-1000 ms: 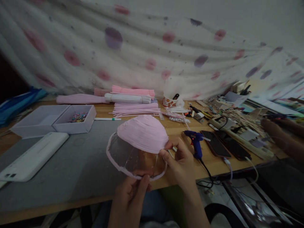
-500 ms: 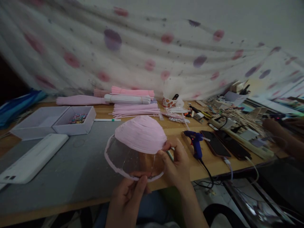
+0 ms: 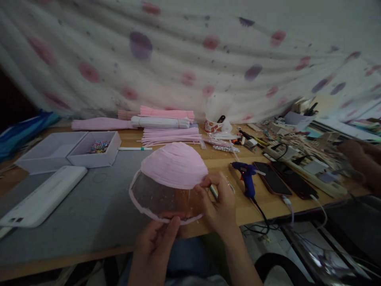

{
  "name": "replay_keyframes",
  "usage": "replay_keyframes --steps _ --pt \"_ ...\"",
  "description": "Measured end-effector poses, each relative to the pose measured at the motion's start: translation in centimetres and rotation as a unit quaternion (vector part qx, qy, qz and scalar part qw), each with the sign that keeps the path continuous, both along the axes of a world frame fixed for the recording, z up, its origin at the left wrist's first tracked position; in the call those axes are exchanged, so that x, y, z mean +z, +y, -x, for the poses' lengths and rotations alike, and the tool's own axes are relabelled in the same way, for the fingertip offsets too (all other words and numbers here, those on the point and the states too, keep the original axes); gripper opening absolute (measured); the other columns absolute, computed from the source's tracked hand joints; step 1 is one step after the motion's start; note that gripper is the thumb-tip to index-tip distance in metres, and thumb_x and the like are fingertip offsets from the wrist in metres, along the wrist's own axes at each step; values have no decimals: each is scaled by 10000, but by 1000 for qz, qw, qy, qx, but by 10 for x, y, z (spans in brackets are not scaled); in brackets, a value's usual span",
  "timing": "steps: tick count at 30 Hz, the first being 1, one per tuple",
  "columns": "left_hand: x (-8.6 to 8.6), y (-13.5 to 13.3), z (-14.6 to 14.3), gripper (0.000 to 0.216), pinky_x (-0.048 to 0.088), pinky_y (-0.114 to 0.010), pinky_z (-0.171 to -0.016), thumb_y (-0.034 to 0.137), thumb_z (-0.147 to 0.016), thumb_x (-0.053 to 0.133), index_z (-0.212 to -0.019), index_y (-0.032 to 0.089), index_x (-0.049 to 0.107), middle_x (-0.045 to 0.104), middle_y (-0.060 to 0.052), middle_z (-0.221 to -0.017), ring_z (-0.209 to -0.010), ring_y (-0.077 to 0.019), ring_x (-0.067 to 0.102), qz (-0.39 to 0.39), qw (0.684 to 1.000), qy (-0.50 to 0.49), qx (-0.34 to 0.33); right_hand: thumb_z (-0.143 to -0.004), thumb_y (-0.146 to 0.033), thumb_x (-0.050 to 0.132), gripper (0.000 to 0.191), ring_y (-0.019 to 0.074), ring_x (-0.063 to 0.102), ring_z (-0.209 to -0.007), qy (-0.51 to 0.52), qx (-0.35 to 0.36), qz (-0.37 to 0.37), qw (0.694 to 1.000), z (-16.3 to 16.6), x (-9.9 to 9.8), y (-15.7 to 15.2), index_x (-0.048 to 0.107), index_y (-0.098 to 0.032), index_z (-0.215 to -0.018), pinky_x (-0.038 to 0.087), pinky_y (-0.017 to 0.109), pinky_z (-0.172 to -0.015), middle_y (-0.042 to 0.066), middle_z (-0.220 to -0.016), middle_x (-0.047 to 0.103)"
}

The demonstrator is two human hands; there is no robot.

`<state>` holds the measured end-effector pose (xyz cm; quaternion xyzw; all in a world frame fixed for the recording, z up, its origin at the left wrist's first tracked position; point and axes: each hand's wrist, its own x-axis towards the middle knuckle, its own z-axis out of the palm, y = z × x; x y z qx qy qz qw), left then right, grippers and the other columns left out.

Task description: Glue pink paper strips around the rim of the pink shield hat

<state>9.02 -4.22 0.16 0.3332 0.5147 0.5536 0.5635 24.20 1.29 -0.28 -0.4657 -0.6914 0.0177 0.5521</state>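
Note:
I hold a clear plastic dome (image 3: 160,198), rimmed in pink, above the table's front edge. Its upper half is wrapped in pink fuzzy strands (image 3: 174,165). My left hand (image 3: 156,246) pinches the dome's near rim from below. My right hand (image 3: 218,204) presses its thumb and fingers against the right edge of the pink wrapping, fingers closed on it; a thin stick-like piece shows by its fingers.
A blue glue gun (image 3: 246,178) with its cable lies just right of my right hand, then two phones (image 3: 272,178). Bundles of pink and white stems (image 3: 165,123), white boxes (image 3: 68,153) with beads and a white flat case (image 3: 41,196) lie left. Another person's hand (image 3: 361,161) works at far right.
The dome has shifted slightly left and down with both hands. My right hand's fingers moved a little along the pink edge. The other person's hand moved at far right.

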Motion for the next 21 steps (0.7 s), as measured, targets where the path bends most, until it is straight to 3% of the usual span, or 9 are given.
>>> replay_keyframes --steps 7,13,21 --pt "0 0 -3 355 603 -286 -736 518 -644 825 -779 199 748 788 -38 -773 -778 -224 746 7 1000 -17 2 -901 -212 627 105 176 530 -825 100 34 56 993 1 11 -15 533 -248 -932 427 314 -717 4 -861 542" --pt "-4 -5 -4 340 584 -262 -736 537 -665 791 -716 206 738 779 -37 -754 -748 -203 732 7 999 24 -25 -876 -259 679 149 166 508 -784 42 30 81 995 8 26 -14 533 -235 -851 391 313 -692 -11 -815 535" --pt "-5 -3 1 355 590 -300 -732 538 -690 766 -763 191 746 774 -59 -761 -735 -222 735 1 997 29 -65 -858 -196 700 162 165 508 -774 17 53 70 996 1 27 -9 543 -233 -838 388 313 -693 -17 -804 547"
